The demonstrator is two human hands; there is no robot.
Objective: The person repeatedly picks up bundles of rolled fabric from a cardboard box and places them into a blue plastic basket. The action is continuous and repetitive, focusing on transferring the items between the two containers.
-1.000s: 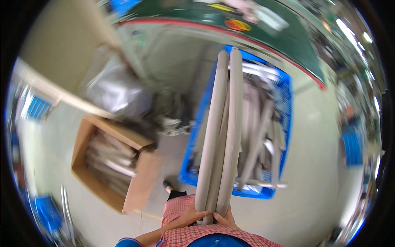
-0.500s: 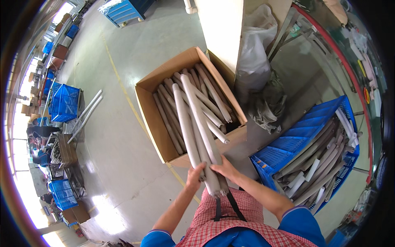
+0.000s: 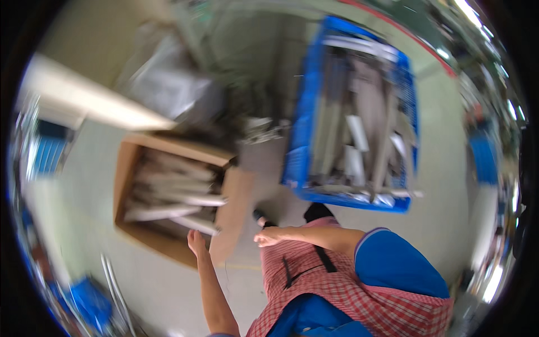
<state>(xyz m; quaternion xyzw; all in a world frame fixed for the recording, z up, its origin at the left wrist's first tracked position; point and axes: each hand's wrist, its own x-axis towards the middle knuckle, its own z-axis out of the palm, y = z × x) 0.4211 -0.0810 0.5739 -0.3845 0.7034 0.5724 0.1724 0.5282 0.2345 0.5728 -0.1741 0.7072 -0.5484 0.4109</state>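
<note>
Blurred overhead view of a person in a red checked apron. Both hands are empty: the left hand (image 3: 196, 241) hangs with fingers loosely together just beside the near edge of a cardboard box (image 3: 130, 168) holding long pale tubes (image 3: 179, 196); the right hand (image 3: 268, 238), fingers relaxed, hovers near a blue crate (image 3: 306, 129) of similar tubes on the floor.

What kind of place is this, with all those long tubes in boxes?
Probably a factory or workshop floor. A blue crate and a cardboard box both hold long pale tubes, and they stand on a bare painted floor with a coloured line.
</note>
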